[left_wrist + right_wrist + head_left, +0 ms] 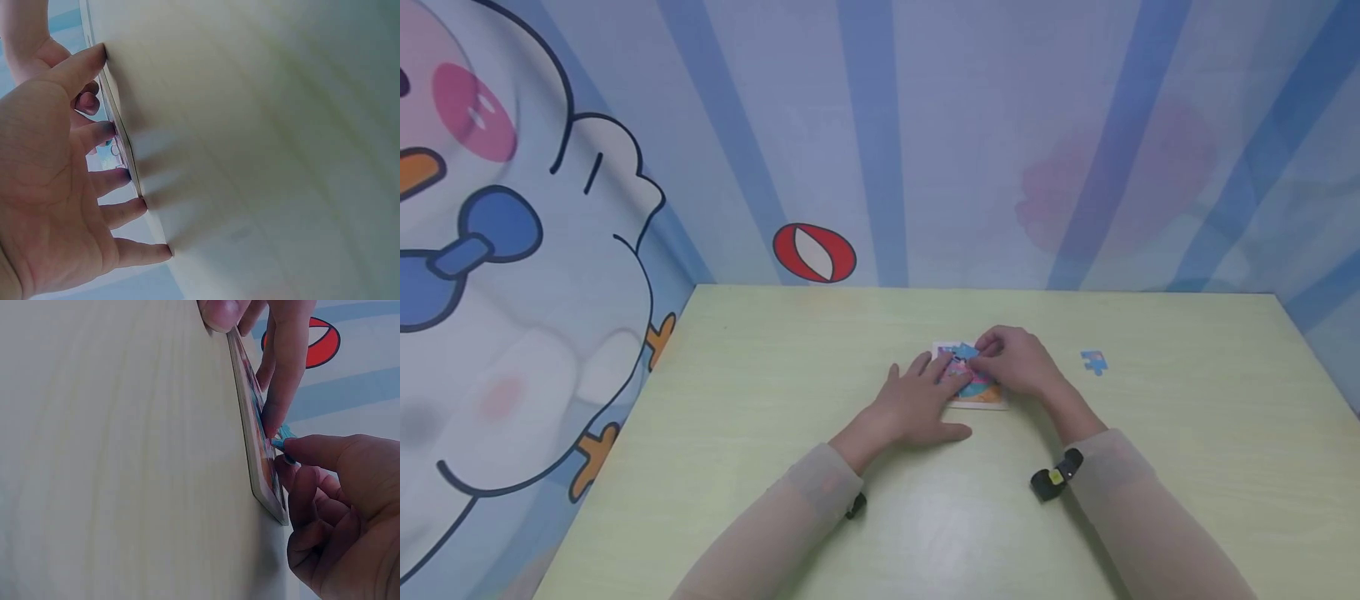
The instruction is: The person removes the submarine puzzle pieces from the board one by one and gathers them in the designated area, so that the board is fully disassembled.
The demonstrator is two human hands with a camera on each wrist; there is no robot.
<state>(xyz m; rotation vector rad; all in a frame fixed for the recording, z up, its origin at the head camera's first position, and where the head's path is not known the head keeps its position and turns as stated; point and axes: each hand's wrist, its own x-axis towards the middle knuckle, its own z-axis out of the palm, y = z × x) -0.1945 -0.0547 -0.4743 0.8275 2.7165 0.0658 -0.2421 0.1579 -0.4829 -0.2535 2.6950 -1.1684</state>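
A small jigsaw puzzle [987, 395] with a pale frame lies flat on the table, its picture pink, blue and orange. My left hand [919, 407] is spread over its left side, straight fingertips resting on the puzzle and the thumb on the table. At the puzzle's upper right, my right hand [1021, 362] pinches a blue puzzle piece [277, 444] between thumb and finger. In the right wrist view this piece is tilted up from the board, close to a left fingertip. My fingers hide part of the picture. A second puzzle piece [1095, 362], blue with some pink, lies loose to the right.
The pale wooden table [760, 375] ends at a back edge against a striped blue backdrop [970, 142]. A large cartoon bird [535, 358] is printed on the backdrop at left. A black wrist camera [1051, 482] sits at the right cuff.
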